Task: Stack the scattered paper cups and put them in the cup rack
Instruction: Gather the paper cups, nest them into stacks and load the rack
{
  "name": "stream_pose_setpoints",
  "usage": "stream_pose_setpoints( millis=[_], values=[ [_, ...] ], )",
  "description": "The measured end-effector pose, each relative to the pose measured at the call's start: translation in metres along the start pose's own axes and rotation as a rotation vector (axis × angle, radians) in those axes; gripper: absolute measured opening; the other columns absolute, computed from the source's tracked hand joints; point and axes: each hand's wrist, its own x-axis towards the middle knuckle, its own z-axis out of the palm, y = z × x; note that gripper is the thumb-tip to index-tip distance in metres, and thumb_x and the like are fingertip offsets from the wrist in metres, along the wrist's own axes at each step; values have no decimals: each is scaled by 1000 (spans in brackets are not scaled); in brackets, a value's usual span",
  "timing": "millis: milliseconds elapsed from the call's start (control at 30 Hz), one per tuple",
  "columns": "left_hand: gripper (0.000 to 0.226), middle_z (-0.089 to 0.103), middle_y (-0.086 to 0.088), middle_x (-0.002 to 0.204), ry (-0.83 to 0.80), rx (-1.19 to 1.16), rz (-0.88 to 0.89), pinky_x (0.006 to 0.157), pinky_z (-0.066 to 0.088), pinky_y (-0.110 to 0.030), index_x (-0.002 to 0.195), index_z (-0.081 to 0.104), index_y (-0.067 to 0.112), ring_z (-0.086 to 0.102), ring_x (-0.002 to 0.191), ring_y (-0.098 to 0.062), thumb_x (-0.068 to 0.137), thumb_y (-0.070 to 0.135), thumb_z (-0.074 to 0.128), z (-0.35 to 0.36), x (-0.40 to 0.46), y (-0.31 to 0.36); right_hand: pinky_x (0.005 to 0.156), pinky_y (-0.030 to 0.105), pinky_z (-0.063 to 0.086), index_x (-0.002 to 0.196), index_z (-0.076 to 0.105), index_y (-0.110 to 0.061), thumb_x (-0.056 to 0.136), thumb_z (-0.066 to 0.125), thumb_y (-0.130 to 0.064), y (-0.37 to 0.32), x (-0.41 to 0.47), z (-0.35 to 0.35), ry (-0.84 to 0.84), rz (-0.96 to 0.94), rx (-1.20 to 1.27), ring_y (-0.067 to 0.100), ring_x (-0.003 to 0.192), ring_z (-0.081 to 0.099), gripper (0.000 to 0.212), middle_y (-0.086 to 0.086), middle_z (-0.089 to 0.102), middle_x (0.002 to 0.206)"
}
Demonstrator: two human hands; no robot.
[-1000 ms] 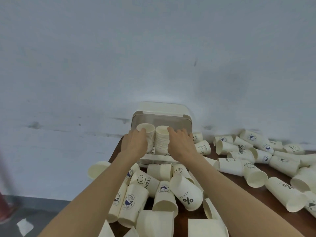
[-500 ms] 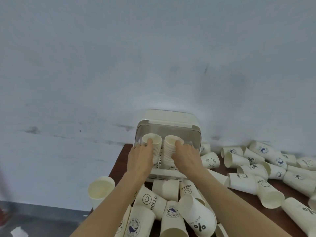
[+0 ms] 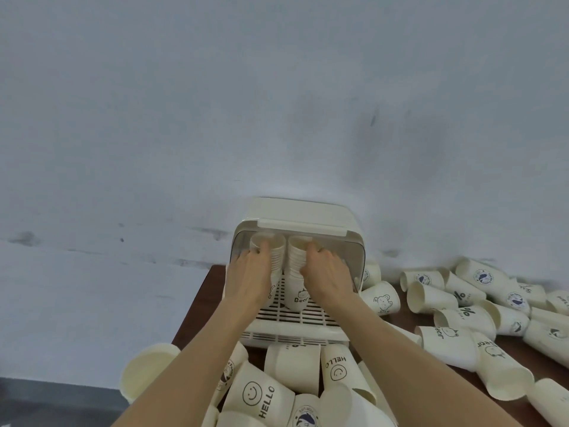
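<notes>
Two stacks of paper cups stand upright side by side on the slatted floor of the cup rack, under its raised lid. The left hand wraps the left stack; the right hand wraps the right stack. Released unevenly, a tall stack may tip forward — the floor's slats give poor footing. Fingertips are hidden behind the stacks, and the rack's depth is unclear. Loose cups litter the table nearer and to the right.

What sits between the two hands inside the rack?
Head view: two upright cup stacks side by side on the rack grid, left hand and right hand gripping them.
</notes>
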Motion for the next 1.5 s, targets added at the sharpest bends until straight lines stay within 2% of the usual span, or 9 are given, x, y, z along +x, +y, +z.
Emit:
stream_pose_setpoints(
  millis=[133, 233, 633, 800, 933, 1167, 1333, 1400, 1500],
  values=[
    [50, 68, -6, 95, -4, -27, -9, 66, 36, -29, 132, 37, 5, 63, 86, -25, 87, 6, 59, 10, 13, -3, 75, 36, 44, 122, 46, -8, 87, 64, -14, 1, 5, 3, 7, 2, -30, 32, 105, 58, 40, 13, 62, 112],
    [49, 68, -5, 92, -14, -34, 1, 79, 45, -33, 128, 38, 6, 64, 85, -26, 86, 9, 63, 13, 20, -4, 76, 37, 45, 125, 44, -7, 88, 60, -10, 5, 9, 7, -2, 25, 0, 32, 107, 56, 41, 14, 61, 115],
    [58, 67, -6, 98, -10, -100, -47, 67, 43, -31, 135, 34, 6, 64, 86, -27, 83, 0, 57, 24, 23, -5, 79, 38, 48, 119, 48, -6, 91, 59, -11, 8, 20, 13, -6, 43, 36, 33, 110, 54, 31, 15, 60, 116],
    [83, 65, -7, 96, 12, -146, -32, 75, 49, -38, 150, 6, 10, 63, 85, -29, 82, 2, 54, 22, 12, -3, 76, 38, 46, 128, 40, -8, 89, 58, -11, 7, 14, 12, 6, 51, 35, 32, 106, 57, 44, 14, 61, 113],
    [88, 60, -8, 100, -2, -199, -65, 64, 43, -32, 152, -2, 15, 60, 85, -27, 84, 7, 55, 7, -6, 0, 71, 37, 43, 140, 27, -9, 85, 61, -10, 10, -5, 7, 40, 41, 59, 32, 97, 58, 65, 12, 63, 103],
    [63, 54, -9, 123, -50, -317, -42, 75, 54, -38, 144, 18, 21, 59, 93, -26, 91, 21, 52, -33, -57, 17, 77, 37, 44, 121, 45, -13, 91, 47, -16, 11, -59, -29, 47, 3, 234, 29, 108, 52, 30, 7, 59, 115],
    [59, 49, -4, 132, -24, -432, -11, 90, 47, -34, 147, 23, 26, 50, 117, -21, 94, 25, 50, -76, -105, 40, 79, 36, 44, 120, 48, -17, 93, 44, -17, 10, -109, -62, 72, -18, 331, 25, 103, 50, 28, 4, 59, 110],
    [59, 51, -2, 129, -6, -466, 10, 95, 45, -33, 148, 24, 25, 49, 117, -18, 96, 25, 49, -94, -121, 52, 77, 36, 44, 116, 48, -17, 92, 44, -16, 13, -133, -74, 89, -24, 366, 23, 100, 51, 24, 2, 58, 105],
    [58, 51, 1, 124, 1, -497, 27, 87, 43, -27, 149, 24, 26, 51, 109, -15, 96, 26, 49, -113, -140, 71, 76, 33, 42, 119, 48, -18, 94, 45, -19, 19, -164, -91, 114, -25, 396, 22, 100, 51, 25, 1, 57, 106]
  ],
)
